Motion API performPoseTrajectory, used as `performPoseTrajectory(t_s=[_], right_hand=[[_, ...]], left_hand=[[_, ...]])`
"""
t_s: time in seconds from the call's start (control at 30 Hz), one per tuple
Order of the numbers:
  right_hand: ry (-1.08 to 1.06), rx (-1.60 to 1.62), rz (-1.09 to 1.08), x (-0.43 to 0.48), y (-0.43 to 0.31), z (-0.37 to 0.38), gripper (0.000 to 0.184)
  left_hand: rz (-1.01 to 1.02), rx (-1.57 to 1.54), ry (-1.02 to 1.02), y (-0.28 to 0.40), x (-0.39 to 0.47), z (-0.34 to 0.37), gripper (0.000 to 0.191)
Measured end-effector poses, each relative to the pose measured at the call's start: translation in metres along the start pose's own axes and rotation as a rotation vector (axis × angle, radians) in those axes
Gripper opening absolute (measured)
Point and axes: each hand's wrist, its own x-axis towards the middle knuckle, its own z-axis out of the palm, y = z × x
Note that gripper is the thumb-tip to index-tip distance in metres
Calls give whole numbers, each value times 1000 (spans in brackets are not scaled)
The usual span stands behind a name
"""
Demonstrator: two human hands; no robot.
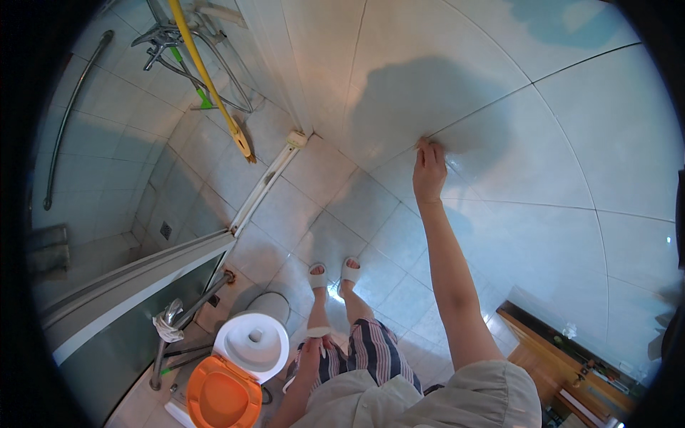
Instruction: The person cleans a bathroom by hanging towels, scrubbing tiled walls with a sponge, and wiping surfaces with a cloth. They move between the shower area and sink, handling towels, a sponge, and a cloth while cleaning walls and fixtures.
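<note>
My right hand [429, 170] reaches out to the glossy tiled wall [481, 176], its bunched fingertips at a dark grout line. Whether something small is pinched in those fingers cannot be told. Low in front of my body, my left hand [310, 353] is closed around a small white object [318, 332], whose pale rounded end shows above the fingers. It is too small to name more exactly. My feet, in white slippers [350, 270], stand on the tiled floor [348, 214].
A white toilet [254, 342] with a raised orange lid [225, 393] stands to my left. Beyond the shower's sill [265, 184] are a yellow-handled broom [206, 75] and a shower mixer [160, 37]. A metal pipe [206, 297] rises beside the glass partition [144, 315]. A wooden cabinet [556, 342] is at lower right.
</note>
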Motion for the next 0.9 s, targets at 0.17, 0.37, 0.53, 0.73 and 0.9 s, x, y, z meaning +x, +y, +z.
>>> performPoseTrajectory(t_s=[0.17,0.37,0.53,0.73,0.9], right_hand=[[134,84,75,-4,6,-24,17],[58,57,-25,14,-4,-9,18],[-3,71,68,-1,3,-25,18],[-15,78,-2,11,-4,-3,19],[31,165,73,2,1,-26,21]], left_hand=[[27,-106,27,-13,3,-7,26],[-17,-25,-3,1,0,-9,24],[52,-59,-21,2,4,-7,23],[-33,-10,-18,12,-1,-9,24],[48,-87,-32,-3,6,-14,26]])
